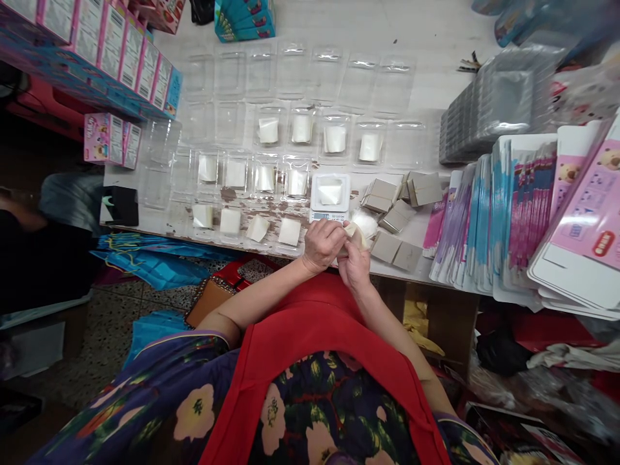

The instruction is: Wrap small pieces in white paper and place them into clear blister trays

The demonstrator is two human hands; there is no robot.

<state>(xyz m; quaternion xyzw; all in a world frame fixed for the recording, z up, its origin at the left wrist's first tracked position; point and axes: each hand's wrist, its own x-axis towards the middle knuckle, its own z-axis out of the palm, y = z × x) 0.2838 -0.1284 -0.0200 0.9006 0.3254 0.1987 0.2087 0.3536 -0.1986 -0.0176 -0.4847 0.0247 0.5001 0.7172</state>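
Note:
My right hand grips a small stack of thin cream sheets at the table's front edge. Fingers closed, my left hand meets the stack's left side; its fingertips are partly hidden. Just beyond my hands, a small white digital scale carries some white squares. To its right, several bundles of grey cards lie beside a white pile. On the left, clear plastic trays hold white square stacks, among them one stack close to the scale.
Clear trays cover the table in rows. Stacked trays and upright printed cards stand on the right. Pink boxes line the left. Blue bags hang below the edge; a person is at far left.

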